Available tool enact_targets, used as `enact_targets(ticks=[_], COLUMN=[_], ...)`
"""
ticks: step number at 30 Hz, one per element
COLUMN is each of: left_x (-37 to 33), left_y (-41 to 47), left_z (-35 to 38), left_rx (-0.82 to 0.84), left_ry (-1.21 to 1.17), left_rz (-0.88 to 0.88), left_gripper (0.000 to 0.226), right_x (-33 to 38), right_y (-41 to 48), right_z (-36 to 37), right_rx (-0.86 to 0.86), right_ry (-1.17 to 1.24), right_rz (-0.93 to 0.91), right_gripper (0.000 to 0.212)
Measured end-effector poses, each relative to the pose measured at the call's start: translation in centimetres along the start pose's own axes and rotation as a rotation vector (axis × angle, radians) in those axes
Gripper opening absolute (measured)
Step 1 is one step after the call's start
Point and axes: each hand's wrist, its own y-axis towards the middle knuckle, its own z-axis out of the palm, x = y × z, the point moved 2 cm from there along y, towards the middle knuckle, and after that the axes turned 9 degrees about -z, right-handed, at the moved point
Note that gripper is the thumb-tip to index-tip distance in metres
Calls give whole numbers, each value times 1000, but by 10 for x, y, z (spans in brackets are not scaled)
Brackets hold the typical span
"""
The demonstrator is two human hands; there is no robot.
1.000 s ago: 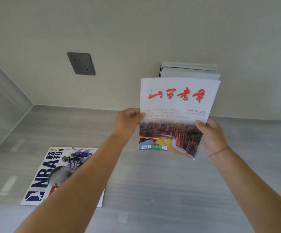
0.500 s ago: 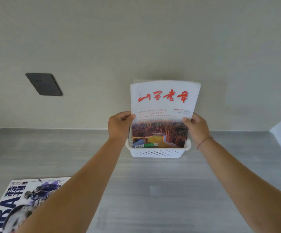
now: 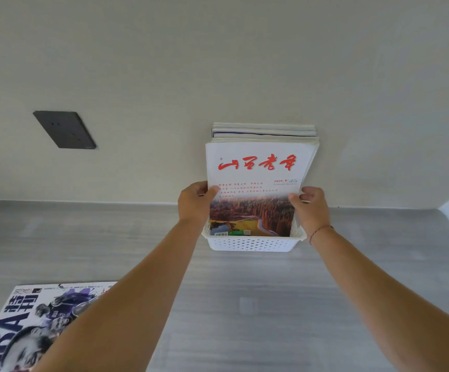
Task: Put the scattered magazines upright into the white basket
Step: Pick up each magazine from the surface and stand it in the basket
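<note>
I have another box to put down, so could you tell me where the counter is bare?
Free: the grey counter between the white basket and the NBA magazine, and the stretch under the wall socket. Crowded: the basket itself, packed with upright magazines.

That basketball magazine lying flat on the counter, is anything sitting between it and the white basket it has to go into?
Nothing on the counter does. The NBA magazine lies flat at the near left, and bare grey surface runs to the white basket. Only the person's left forearm crosses above it, as both hands hold the red-titled magazine in the basket.
</note>
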Motion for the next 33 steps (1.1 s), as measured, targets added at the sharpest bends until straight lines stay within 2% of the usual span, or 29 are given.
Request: enact_targets(ticks=[2, 6, 9, 14, 22, 29, 31, 33], left_x=[4, 26, 55, 116, 220, 269, 275, 274], left_y=[-1, -9, -20, -47, -117, -168, -174, -178], left_z=[-4, -29, -64, -142, -266, -307, -308, -306], left_rx=[6, -28, -73, -182, -441, -638, -653, -661], left_ry=[-8, -21, -47, 22, 156, -37, -159, -286], left_rz=[-15, -79, -129, -219, -421, -655, -686, -695], left_gripper=[27, 36, 36, 42, 44, 49, 58, 55], right_x=[4, 15, 23, 33, 41, 43, 42, 40], right_y=[-5, -33, -66, -123, -209, -257, -262, -262], right_z=[1, 11, 32, 94, 207, 278, 290, 298], right_rx=[-46, -167, -137, 212, 838, 1138, 1180, 1187], right_ry=[-11, -37, -29, -9, -175, -431, -499, -545], right_rz=[-11, -111, -193, -242, -320, -402, -411, -400], right_gripper=[44, 24, 22, 23, 57, 79, 84, 87])
